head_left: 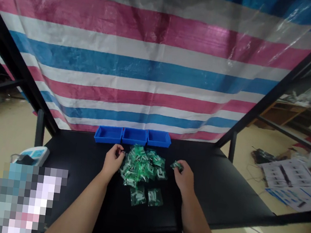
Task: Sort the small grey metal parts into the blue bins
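Head view: small clear plastic packets [138, 165] with green printing are heaped on a black table [74, 174], the dark and silver parts inside too small to tell. Just left of the heap, the left hand [114, 159] is noted with fingers curled, a small object [123, 152] pinched at the fingertips. Just right of the heap, the right hand [184, 178] is seen pinching one packet [177, 166] between thumb and fingers. Two loose packets [138, 195] are lying just in front of the heap; three blue bins [134, 136] are ranged just behind it.
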`<state>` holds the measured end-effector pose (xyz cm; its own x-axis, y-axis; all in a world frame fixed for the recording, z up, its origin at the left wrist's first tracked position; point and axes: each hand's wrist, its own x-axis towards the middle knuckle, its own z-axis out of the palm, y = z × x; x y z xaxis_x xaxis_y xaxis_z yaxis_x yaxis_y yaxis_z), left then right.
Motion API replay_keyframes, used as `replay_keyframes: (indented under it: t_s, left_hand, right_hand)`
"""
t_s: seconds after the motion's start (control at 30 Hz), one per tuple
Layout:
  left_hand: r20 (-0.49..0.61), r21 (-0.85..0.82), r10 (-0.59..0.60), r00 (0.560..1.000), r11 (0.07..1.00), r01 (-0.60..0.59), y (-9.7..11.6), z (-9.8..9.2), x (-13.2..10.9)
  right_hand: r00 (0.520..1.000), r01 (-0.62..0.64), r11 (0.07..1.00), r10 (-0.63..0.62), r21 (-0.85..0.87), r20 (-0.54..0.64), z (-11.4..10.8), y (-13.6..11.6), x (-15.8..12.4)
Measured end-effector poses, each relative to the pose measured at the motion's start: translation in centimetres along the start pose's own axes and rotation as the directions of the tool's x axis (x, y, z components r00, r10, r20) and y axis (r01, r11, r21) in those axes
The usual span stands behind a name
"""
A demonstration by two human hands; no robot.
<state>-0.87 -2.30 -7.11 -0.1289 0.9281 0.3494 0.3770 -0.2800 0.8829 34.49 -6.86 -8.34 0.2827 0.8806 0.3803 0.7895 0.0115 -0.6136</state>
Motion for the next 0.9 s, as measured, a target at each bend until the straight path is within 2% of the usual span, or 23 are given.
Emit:
replay_keyframes:
  t_s: [0.1, 0.2, 0.3, 0.47, 0.53, 0.6, 0.7, 0.77, 0.9]
  left_hand:
    - [0.02, -0.026, -0.03, 0.999, 0.999, 0.031, -0.2, 0.3, 0.3]
    - [0.044, -0.026, -0.047, 0.998, 0.998, 0.048, -0.3, 0.4, 0.3]
    - [0.063, -0.028, -0.057, 0.996, 0.998, 0.059, -0.4, 0.5, 0.4]
    - [0.054, -0.032, -0.073, 0.996, 0.997, 0.074, -0.6, 0.3, 0.6]
    - [0.058, -0.034, -0.074, 0.996, 0.997, 0.076, -0.6, 0.2, 0.6]
    - [0.066, -0.032, -0.077, 0.995, 0.996, 0.079, -0.5, 0.2, 0.7]
    - [0.074, -0.032, -0.086, 0.994, 0.996, 0.089, -0.4, 0.2, 0.7]
    - [0.077, -0.027, -0.093, 0.993, 0.995, 0.095, -0.3, 0.2, 0.7]
    - [0.087, -0.009, -0.099, 0.991, 0.995, 0.1, -0.2, 0.3, 0.9]
  right_hand:
    - [0.996, -0.054, 0.987, 0.064, 0.151, -0.066, 0.3, -0.6, 0.7]
    - [0.998, -0.036, 0.954, 0.052, 0.298, -0.046, 1.2, -2.2, 2.0]
    - [1.0, 0.01, 0.903, -0.002, 0.429, -0.019, 2.6, -4.4, 4.3]
    - [0.997, 0.033, 0.842, 0.009, 0.538, -0.075, 5.1, -8.4, 8.7]
    - [0.99, 0.118, 0.884, -0.069, 0.453, -0.124, 5.9, -9.5, 9.7]
    - [0.967, 0.218, 0.94, -0.172, 0.263, -0.187, 6.4, -10.2, 9.9]
    - [0.94, 0.276, 0.96, -0.261, 0.038, -0.22, 6.5, -10.2, 9.4]
    - [0.951, 0.274, 0.961, -0.265, 0.034, -0.162, 6.1, -9.7, 9.0]
    - [0.974, 0.212, 0.969, -0.219, 0.126, 0.049, 4.4, -8.5, 8.8]
